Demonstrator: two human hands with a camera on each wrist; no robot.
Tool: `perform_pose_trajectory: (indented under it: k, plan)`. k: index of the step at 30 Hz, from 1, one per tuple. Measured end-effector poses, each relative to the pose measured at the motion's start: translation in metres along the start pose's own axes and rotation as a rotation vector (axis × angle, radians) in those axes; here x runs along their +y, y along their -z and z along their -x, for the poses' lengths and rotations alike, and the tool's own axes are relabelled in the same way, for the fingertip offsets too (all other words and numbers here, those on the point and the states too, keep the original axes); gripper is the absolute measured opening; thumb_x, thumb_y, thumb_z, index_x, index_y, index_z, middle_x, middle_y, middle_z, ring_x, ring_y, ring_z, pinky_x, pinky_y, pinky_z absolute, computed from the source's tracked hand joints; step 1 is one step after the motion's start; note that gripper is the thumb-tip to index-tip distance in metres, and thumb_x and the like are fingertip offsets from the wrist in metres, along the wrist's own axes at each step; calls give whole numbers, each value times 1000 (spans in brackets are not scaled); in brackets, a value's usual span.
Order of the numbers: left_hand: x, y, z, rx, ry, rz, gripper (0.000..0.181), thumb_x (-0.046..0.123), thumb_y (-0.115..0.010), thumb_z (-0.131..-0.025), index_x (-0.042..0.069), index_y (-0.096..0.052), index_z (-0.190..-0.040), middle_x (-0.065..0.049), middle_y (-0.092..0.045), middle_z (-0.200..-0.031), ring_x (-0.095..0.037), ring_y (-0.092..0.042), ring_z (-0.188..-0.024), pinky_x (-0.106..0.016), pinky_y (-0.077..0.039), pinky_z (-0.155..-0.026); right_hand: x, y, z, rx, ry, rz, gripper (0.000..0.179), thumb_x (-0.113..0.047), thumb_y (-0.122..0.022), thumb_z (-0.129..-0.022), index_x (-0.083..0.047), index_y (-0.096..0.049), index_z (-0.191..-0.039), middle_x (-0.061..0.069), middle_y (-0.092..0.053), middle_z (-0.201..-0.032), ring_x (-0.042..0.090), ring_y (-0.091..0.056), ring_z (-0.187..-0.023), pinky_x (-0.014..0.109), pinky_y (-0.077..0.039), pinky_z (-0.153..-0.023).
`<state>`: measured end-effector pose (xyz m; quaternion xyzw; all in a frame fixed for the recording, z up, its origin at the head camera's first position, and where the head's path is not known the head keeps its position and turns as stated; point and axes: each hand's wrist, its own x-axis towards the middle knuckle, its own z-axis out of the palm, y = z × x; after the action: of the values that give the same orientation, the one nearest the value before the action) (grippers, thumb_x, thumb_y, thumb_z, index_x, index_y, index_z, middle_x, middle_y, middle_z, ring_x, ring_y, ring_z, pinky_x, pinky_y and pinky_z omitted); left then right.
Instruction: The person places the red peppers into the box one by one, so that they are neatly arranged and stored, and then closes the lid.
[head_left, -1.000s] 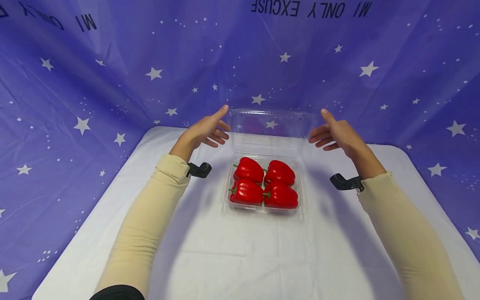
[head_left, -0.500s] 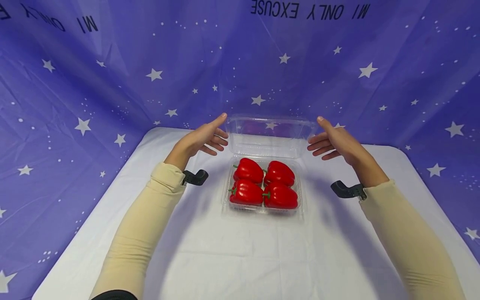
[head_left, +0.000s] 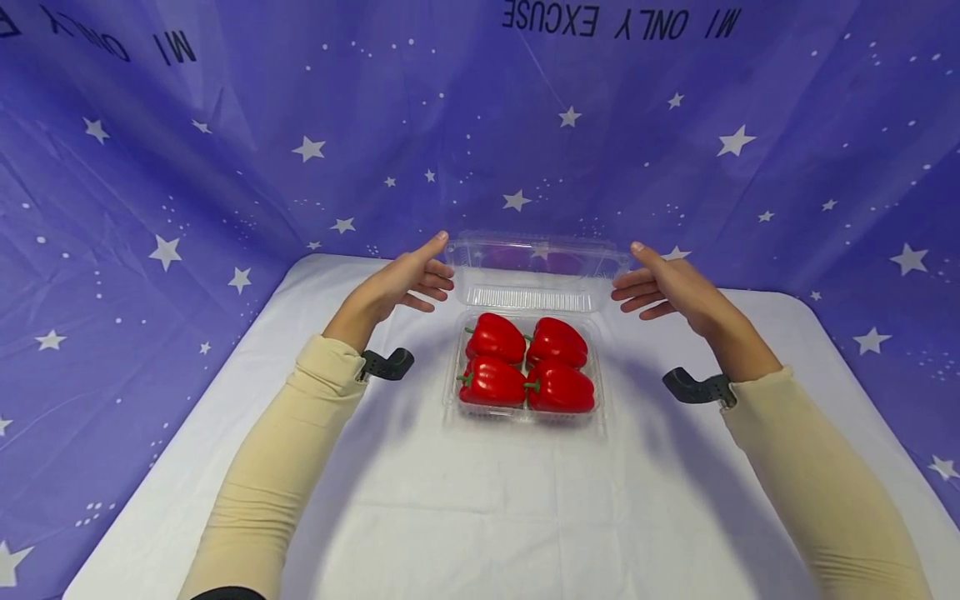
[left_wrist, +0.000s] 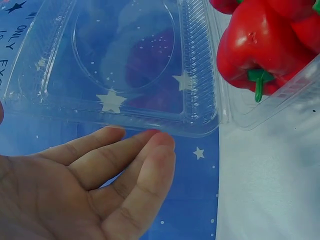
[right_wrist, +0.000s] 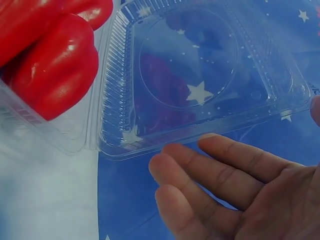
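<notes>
A clear plastic clamshell box (head_left: 525,418) holds several red bell peppers (head_left: 561,387) with green stems, set in two rows. Its hinged lid (head_left: 540,298) stands raised at the back, tilted a little toward the peppers. My left hand (head_left: 401,283) is at the lid's left edge, fingers extended and thumb up near the top corner. On the opposite edge, my right hand (head_left: 671,279) mirrors it, palm turned inward. The wrist views show the fingertips of the left hand (left_wrist: 100,185) and right hand (right_wrist: 225,190) right at the lid's side rim, not curled round it.
The box sits on a white-covered table (head_left: 480,517), toward its back. A purple-blue curtain (head_left: 420,100) with white stars and lettering hangs behind and at both sides. A black wrist mount (head_left: 388,364) sits below the left hand, another mount (head_left: 697,387) below the right.
The lid has tipped forward, its top edge dropping toward the peppers. Both hands have come down slightly along with it, thumbs lower than before. The peppers shifted up very slightly in view.
</notes>
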<state>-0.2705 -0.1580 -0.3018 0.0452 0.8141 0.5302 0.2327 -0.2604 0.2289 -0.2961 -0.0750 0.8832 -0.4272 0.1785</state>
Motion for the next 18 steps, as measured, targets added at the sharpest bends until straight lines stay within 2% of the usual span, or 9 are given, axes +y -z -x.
perform_pose_trajectory:
  k: [3, 9, 18]
  plan:
    - [-1, -1, 0, -5, -5, -2, 82, 65, -24, -100, 0, -44, -147, -20, -52, -148, -35, -56, -131, -49, -50, -108, 1, -1, 0, 0, 2, -6, 87, -69, -19, -99, -1, -55, -140, 22, -58, -138, 12, -73, -100, 29, -62, -82]
    - [-4, -3, 2, -26, -19, -14, 82, 64, -25, -101, 0, -39, -150, -20, -47, -152, -36, -54, -132, -49, -49, -109, 6, -1, 4, -7, 15, 3, 87, -69, -19, -99, -1, -54, -141, 23, -58, -139, 25, -71, -111, 32, -62, -84]
    - [-10, -8, 9, -27, -36, -13, 80, 63, -29, -101, 1, -37, -151, -18, -44, -155, -35, -51, -135, -50, -47, -110, 13, -4, 11, -28, 34, 6, 86, -69, -21, -99, -1, -52, -142, 23, -56, -142, 35, -66, -118, 37, -62, -88]
